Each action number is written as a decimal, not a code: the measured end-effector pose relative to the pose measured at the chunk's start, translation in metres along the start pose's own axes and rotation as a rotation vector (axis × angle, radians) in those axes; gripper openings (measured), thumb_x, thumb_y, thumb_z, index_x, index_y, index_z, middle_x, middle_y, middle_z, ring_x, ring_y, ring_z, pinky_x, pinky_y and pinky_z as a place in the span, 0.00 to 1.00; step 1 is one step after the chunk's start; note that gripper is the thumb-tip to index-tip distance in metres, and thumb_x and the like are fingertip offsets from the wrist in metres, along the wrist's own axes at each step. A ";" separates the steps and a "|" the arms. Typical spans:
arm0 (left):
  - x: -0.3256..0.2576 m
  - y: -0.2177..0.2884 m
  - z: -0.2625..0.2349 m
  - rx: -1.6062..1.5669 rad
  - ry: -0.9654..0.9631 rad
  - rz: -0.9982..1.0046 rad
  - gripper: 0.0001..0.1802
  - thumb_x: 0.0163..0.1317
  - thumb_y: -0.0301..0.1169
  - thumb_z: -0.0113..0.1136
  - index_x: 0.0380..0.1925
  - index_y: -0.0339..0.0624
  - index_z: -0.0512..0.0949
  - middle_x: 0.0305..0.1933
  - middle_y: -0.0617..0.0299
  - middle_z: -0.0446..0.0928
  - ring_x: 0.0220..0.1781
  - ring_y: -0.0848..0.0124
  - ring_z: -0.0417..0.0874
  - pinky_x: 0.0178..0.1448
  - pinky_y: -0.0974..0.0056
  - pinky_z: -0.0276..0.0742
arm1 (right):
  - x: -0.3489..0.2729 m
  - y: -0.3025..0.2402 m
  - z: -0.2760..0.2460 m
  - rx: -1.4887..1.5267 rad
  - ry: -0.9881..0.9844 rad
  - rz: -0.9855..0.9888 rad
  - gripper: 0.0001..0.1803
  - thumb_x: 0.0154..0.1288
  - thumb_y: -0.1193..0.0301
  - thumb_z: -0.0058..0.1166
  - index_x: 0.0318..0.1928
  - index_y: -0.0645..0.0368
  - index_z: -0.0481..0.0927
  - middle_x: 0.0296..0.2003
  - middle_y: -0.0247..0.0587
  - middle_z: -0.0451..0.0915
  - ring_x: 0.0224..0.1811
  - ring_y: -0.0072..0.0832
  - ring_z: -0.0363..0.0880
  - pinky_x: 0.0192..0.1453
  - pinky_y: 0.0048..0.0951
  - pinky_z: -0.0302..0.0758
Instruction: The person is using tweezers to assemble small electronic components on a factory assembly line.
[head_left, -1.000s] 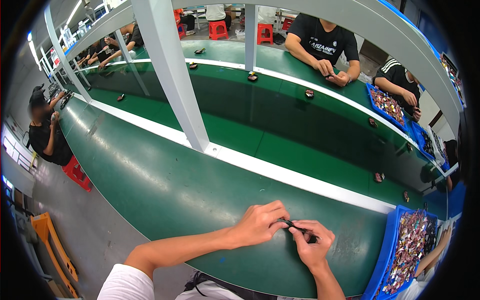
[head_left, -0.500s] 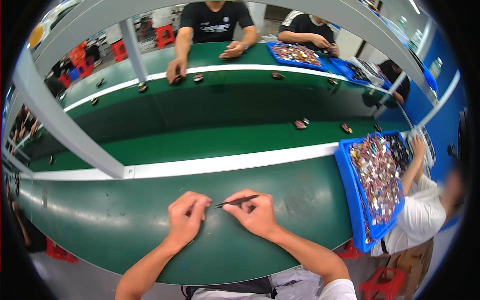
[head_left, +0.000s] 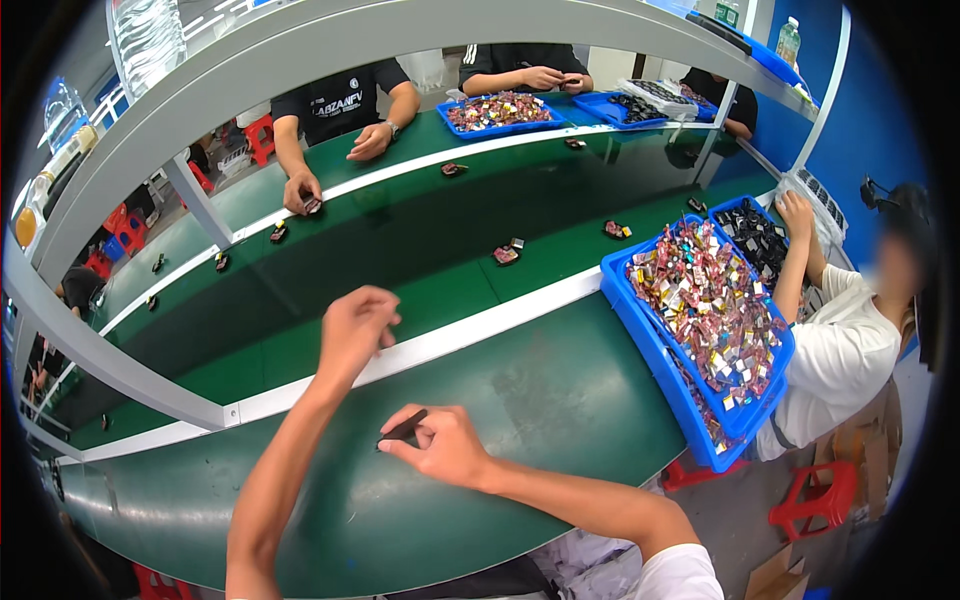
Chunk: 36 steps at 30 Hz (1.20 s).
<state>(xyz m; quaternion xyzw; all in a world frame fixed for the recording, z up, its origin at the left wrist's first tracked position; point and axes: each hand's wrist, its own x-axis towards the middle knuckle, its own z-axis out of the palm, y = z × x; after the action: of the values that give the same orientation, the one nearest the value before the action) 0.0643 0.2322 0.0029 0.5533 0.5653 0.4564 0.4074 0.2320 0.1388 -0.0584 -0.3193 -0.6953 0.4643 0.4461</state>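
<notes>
Two bare hands work over one green table (head_left: 560, 375). The right hand (head_left: 447, 442) pinches one slim black tool (head_left: 407, 425) between thumb and fingers; the tool lies at the hand's left side, slanting, above the tabletop. The left hand (head_left: 357, 327) is raised near the white rail (head_left: 490, 328), fingers loosely parted and half curled, with nothing visible in its grasp; the tool is below and to the right of it, well apart. Beyond the rail, three small assemblies (head_left: 508, 253) dot the near side of the green belt (head_left: 400, 275). One blue tray (head_left: 652, 375) heaped with small parts (head_left: 705, 310) stands to the right.
</notes>
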 end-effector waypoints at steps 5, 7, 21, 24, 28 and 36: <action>0.096 -0.002 0.047 0.063 -0.173 -0.178 0.13 0.69 0.30 0.59 0.43 0.27 0.82 0.35 0.53 0.83 0.29 0.67 0.88 0.29 0.64 0.87 | 0.000 -0.008 0.002 -0.027 0.000 -0.022 0.11 0.59 0.71 0.75 0.41 0.60 0.89 0.12 0.27 0.63 0.15 0.16 0.55 0.22 0.25 0.57; 0.119 -0.002 0.068 0.014 -0.196 -0.223 0.14 0.72 0.33 0.60 0.42 0.28 0.81 0.36 0.54 0.81 0.28 0.69 0.86 0.29 0.66 0.87 | -0.001 -0.008 0.001 -0.044 -0.039 0.014 0.12 0.58 0.70 0.75 0.41 0.58 0.88 0.14 0.31 0.67 0.16 0.22 0.60 0.23 0.29 0.62; 0.150 0.000 0.115 0.365 -0.067 -0.283 0.20 0.61 0.38 0.75 0.33 0.29 0.80 0.25 0.60 0.77 0.19 0.74 0.77 0.25 0.67 0.80 | 0.000 0.000 0.002 -0.006 -0.047 0.046 0.12 0.58 0.72 0.72 0.43 0.58 0.87 0.17 0.38 0.73 0.16 0.29 0.66 0.25 0.32 0.68; 0.148 -0.006 0.101 0.321 -0.156 -0.315 0.18 0.65 0.37 0.72 0.36 0.30 0.81 0.26 0.60 0.78 0.19 0.75 0.76 0.24 0.70 0.78 | 0.000 -0.002 0.002 -0.049 -0.085 0.056 0.11 0.59 0.72 0.72 0.41 0.59 0.87 0.16 0.37 0.72 0.15 0.28 0.64 0.24 0.31 0.67; 0.120 -0.008 0.074 0.059 -0.269 -0.260 0.15 0.71 0.36 0.66 0.40 0.31 0.82 0.30 0.59 0.81 0.21 0.75 0.79 0.24 0.72 0.75 | 0.000 -0.005 0.005 -0.036 -0.086 0.037 0.10 0.58 0.71 0.73 0.40 0.59 0.87 0.16 0.36 0.71 0.15 0.26 0.62 0.23 0.30 0.65; -0.020 0.018 -0.026 -0.232 -0.232 -0.178 0.13 0.72 0.33 0.64 0.40 0.30 0.81 0.37 0.52 0.87 0.23 0.71 0.86 0.21 0.72 0.75 | -0.004 0.001 0.005 -0.005 -0.070 -0.060 0.11 0.57 0.74 0.75 0.41 0.59 0.90 0.21 0.32 0.79 0.16 0.14 0.58 0.22 0.23 0.59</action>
<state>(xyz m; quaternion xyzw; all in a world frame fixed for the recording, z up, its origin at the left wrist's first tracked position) 0.0449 0.2099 0.0255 0.4993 0.5050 0.4135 0.5699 0.2294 0.1339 -0.0611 -0.2829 -0.7209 0.4598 0.4346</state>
